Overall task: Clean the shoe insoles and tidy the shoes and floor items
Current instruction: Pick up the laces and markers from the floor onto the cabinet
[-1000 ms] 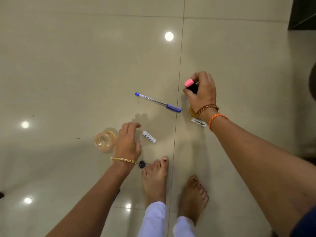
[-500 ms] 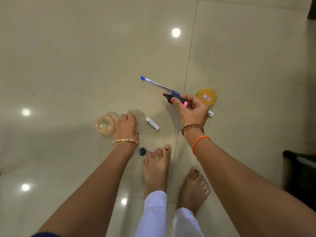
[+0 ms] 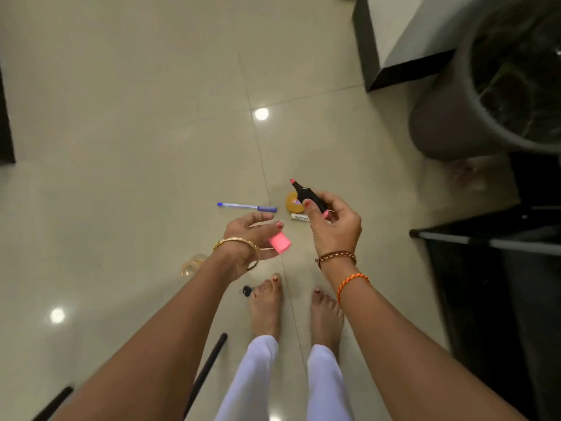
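She stands barefoot on the tiled floor point(image 3: 151, 147), bent over a small scatter of things. Her right hand point(image 3: 335, 226) pinches one black marker point(image 3: 309, 196) between thumb and fingers, its pink tip bare and tilted up and away. Her left hand point(image 3: 253, 238) is half spread, palm turned up, with the one pink cap point(image 3: 279, 242) held against the fingers. The two hands are near each other, not touching, so I'd say the cap is about to go back on before the marker is put away.

On the floor beyond the hands I count one blue pen point(image 3: 246, 206), one round yellow tin point(image 3: 293, 202) partly hidden behind the marker, and one small white label point(image 3: 300, 217) just beside it. A clear glass point(image 3: 192, 264) sits under her left wrist, and one small dark object point(image 3: 247, 290) touches the toes of her left foot; I can't tell what it is. Two dark rods point(image 3: 206, 372) lie lower left. A grey bin point(image 3: 485, 86) stands upper right. No shoes or insoles are in view.
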